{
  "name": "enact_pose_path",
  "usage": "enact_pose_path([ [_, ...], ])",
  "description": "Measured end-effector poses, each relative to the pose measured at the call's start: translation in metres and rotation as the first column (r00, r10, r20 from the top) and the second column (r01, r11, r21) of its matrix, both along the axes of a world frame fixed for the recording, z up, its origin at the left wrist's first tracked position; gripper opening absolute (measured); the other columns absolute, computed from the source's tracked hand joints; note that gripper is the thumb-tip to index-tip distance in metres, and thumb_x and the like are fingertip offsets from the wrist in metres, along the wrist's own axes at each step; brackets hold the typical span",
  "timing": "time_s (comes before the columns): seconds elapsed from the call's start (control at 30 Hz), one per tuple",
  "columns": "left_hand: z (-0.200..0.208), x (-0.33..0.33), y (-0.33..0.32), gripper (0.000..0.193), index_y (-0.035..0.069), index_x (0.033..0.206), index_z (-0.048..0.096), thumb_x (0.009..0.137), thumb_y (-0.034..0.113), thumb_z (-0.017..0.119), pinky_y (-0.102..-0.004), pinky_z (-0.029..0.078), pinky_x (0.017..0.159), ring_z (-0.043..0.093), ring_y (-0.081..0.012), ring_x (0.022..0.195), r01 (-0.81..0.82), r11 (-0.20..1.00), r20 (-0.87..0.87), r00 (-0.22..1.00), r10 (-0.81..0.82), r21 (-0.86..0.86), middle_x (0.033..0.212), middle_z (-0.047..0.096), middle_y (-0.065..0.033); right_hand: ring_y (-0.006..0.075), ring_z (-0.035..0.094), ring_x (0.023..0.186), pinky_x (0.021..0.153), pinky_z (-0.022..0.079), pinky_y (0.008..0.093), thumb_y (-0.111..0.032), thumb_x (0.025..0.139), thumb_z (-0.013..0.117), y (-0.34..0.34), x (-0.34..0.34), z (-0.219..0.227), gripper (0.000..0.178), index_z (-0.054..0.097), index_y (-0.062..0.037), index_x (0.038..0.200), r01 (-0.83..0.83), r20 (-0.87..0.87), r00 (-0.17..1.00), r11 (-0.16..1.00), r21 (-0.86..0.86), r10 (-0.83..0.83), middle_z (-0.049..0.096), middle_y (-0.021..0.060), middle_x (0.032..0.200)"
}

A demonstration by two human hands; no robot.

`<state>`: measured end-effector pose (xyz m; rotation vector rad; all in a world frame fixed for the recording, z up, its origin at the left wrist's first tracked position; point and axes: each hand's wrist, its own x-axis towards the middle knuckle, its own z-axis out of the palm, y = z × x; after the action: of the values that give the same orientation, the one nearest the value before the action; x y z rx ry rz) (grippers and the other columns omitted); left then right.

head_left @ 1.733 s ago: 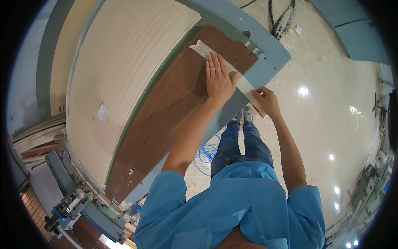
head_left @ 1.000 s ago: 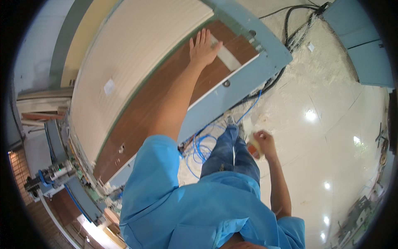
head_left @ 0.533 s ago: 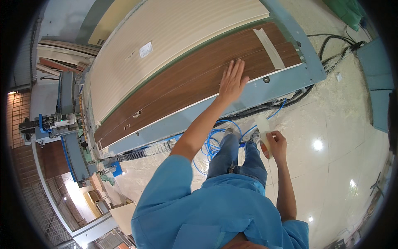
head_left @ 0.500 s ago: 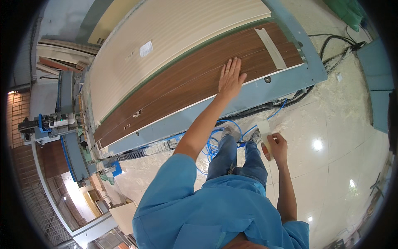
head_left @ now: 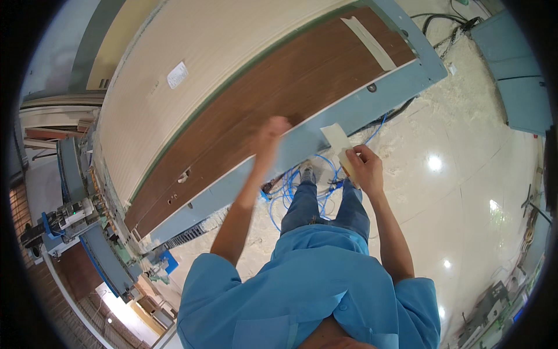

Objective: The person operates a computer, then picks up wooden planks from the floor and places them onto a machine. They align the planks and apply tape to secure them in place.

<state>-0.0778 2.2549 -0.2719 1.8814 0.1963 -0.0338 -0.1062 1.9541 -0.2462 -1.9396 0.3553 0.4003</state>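
Brown wood-grain boards [head_left: 256, 116] lie along the near edge of a blue-grey machine bed. A pale strip of masking tape [head_left: 371, 45] crosses them near their right end. My left hand [head_left: 272, 131], smeared by motion, is over the near edge of the boards; its fingers cannot be made out, nor whether it touches them. In my right hand [head_left: 366, 168], in front of the bed, is a roll of masking tape [head_left: 347, 164], partly hidden by the fingers. A loose length of tape [head_left: 335, 136] sticks out from the roll toward the bed.
A large cream panel [head_left: 203, 41] with a white label [head_left: 177, 75] lies beyond the boards. Machine parts [head_left: 72, 215] stand at the left. Blue hoses [head_left: 285, 195] lie on the dusty floor by my feet. A blue-grey cabinet [head_left: 514, 78] stands at the right.
My left hand has left its flat place on the boards and moved left and nearer me. My right hand has risen toward the bed with the tape roll, its loose end lifted. The view has shifted.
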Motion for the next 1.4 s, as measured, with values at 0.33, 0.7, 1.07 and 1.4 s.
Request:
enact_pose_path([
  [0.33,0.02,0.056,0.023,0.021,0.002,0.084,0.073,0.082,0.022,0.08,-0.0319,0.05,0.069,0.064,-0.013,0.071,0.171,0.983,-0.205,0.962,-0.182,-0.069,0.076,0.072,-0.0069,0.033,0.073,0.076,0.069,0.054,0.0414,-0.043,0.088,0.076,0.121,-0.007,0.026,0.083,0.036,-0.0029,0.149,0.006,0.036,0.999,0.995,0.102,-0.01,0.072,0.0192,0.08],
  [0.7,-0.048,0.161,0.083,0.018,0.008,0.08,0.071,0.079,0.022,0.083,-0.0419,0.05,0.073,0.064,-0.0283,0.079,-0.039,0.936,0.321,0.944,-0.08,0.35,0.077,0.072,-0.0078,0.0398,0.072,0.081,0.073,0.054,0.047,-0.041,0.091,0.07,0.151,0.007,-0.009,0.07,0.042,-0.0062,0.144,-0.071,0.056,0.994,0.937,-0.341,0.096,0.072,0.02,0.084],
  [1.07,-0.04,0.149,0.072,0.061,0.0,0.138,0.05,0.085,0.012,0.078,-0.0517,0.037,0.108,0.047,-0.038,0.132,-0.316,0.789,0.498,0.867,0.015,0.527,0.141,0.049,-0.0192,0.0439,0.069,0.103,0.09,0.053,0.0486,-0.036,0.088,0.066,0.139,0.031,-0.027,0.054,0.059,-0.0087,0.134,-0.146,-0.065,0.989,0.95,-0.277,0.133,0.071,0.0279,0.111],
  [1.4,-0.048,0.077,0.017,0.094,-0.015,0.152,0.024,0.096,0.052,0.058,-0.0531,0.012,0.126,0.014,-0.0477,0.153,0.107,0.634,0.155,0.926,-0.344,0.766,0.16,0.021,-0.0369,0.0224,0.072,0.083,0.071,0.057,0.0348,-0.029,0.09,0.064,0.137,0.051,-0.025,0.043,0.069,0.0014,0.12,0.001,-0.29,0.956,0.995,0.101,0.029,0.072,0.0147,0.093],
])
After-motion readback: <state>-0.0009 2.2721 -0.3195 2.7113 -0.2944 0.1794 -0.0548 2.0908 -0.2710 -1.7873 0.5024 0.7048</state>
